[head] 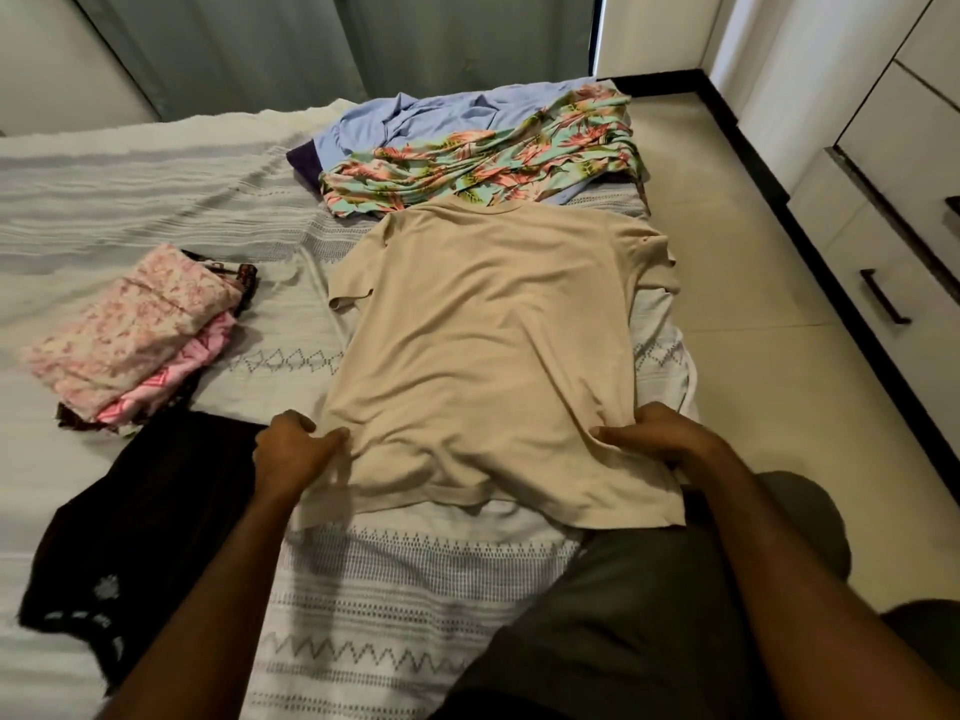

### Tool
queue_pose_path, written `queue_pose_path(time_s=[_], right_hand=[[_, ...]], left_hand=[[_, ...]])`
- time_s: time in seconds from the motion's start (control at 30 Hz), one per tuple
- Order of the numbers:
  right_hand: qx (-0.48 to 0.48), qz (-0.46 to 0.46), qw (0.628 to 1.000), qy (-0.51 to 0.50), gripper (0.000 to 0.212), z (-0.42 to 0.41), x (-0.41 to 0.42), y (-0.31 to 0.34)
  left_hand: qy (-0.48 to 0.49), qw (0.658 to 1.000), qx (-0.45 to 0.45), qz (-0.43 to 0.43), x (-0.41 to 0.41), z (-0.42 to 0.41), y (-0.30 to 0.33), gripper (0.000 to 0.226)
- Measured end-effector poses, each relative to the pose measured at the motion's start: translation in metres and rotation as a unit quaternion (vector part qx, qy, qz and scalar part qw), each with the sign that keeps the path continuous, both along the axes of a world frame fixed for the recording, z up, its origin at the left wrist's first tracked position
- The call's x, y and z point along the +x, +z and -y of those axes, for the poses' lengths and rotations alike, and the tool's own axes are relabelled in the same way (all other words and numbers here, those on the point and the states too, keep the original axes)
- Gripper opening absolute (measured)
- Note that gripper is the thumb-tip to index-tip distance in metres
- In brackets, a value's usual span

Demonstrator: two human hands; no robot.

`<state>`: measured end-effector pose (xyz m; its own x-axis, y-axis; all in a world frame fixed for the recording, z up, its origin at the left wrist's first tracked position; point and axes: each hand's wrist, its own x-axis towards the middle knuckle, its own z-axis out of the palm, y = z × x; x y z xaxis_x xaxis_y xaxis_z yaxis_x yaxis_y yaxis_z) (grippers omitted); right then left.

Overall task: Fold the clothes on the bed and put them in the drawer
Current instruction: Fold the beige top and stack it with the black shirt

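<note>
A beige short-sleeved cotton T-shirt (488,345) lies spread flat on the white bed cover with grey woven zigzag bands (363,615), filling the centre of the frame. Its long axis runs from the bottom of the frame to the top: the hem sits nearest the person at lower centre, the round neckline points away toward upper centre, and the sleeves reach out to the frame's left and right.

The left hand (291,449) pinches the hem corner at lower left of the shirt, fingers curled into the cloth. The right hand (649,433) grips the opposite side near the hem at lower right, fingers likewise bunched in the fabric. Both hands stand at the same end of the garment, one on each side edge, so neither is nearer; the whole shirt stretches away from them up the frame. Judging by this hold, the coming fold would carry the hem up the frame toward the neckline, or bring one side across.

Beyond the neckline, at upper centre, a turquoise floral-print garment (478,158) lies crumpled over a light blue garment (415,116). At middle left sits a folded stack of pink patterned clothes (135,330), and a black garment with white lace trim (150,537) lies loose at lower left. A white cabinet with dark drawer handles (883,298) stands along the right edge, across the pale floor.
</note>
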<state>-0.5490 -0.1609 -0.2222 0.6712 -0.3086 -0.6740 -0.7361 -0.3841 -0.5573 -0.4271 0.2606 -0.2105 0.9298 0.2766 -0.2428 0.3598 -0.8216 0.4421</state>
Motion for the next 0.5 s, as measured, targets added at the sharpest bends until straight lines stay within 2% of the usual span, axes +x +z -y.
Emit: queue_pose_path(time_s=[0.07, 0.13, 0.2, 0.23, 0.27, 0.3, 0.37, 0.4, 0.47, 0.5], right_hand=[[0.058, 0.028, 0.998, -0.018, 0.104, 0.002, -0.007, 0.003], [0.154, 0.049, 0.984, -0.068, 0.088, 0.003, -0.015, 0.013], [0.208, 0.053, 0.972, -0.091, 0.093, 0.006, -0.022, 0.022], [0.2, 0.045, 0.976, -0.074, 0.103, 0.005, -0.029, 0.024], [0.177, 0.031, 0.983, -0.045, 0.11, 0.005, -0.035, 0.027], [0.152, 0.008, 0.988, -0.011, 0.108, 0.003, -0.04, 0.032], [0.103, -0.017, 0.994, 0.027, 0.086, 0.001, -0.048, 0.042], [0.091, -0.001, 0.996, 0.026, 0.067, -0.002, -0.053, 0.048], [0.098, 0.042, 0.994, -0.006, 0.033, -0.002, -0.057, 0.049], [0.102, 0.066, 0.992, -0.031, 0.026, -0.001, -0.059, 0.048]], left_hand=[[-0.024, 0.992, -0.085, -0.09, 0.0, -0.009, 0.003, 0.032], [-0.027, 0.96, -0.264, -0.089, -0.006, -0.017, 0.007, 0.019], [0.034, 0.889, -0.456, -0.027, -0.009, -0.023, 0.008, 0.018], [0.06, 0.85, -0.522, -0.026, -0.013, -0.025, 0.009, 0.024], [0.064, 0.83, -0.552, -0.047, -0.017, -0.028, 0.011, 0.033], [0.035, 0.831, -0.551, -0.073, -0.021, -0.031, 0.013, 0.046], [-0.08, 0.891, -0.428, -0.125, -0.027, -0.038, 0.013, 0.076], [-0.135, 0.921, -0.34, -0.136, -0.031, -0.044, 0.014, 0.075], [-0.18, 0.955, -0.199, -0.126, -0.032, -0.048, 0.016, 0.043], [-0.177, 0.961, -0.185, -0.103, -0.033, -0.049, 0.015, 0.029]])
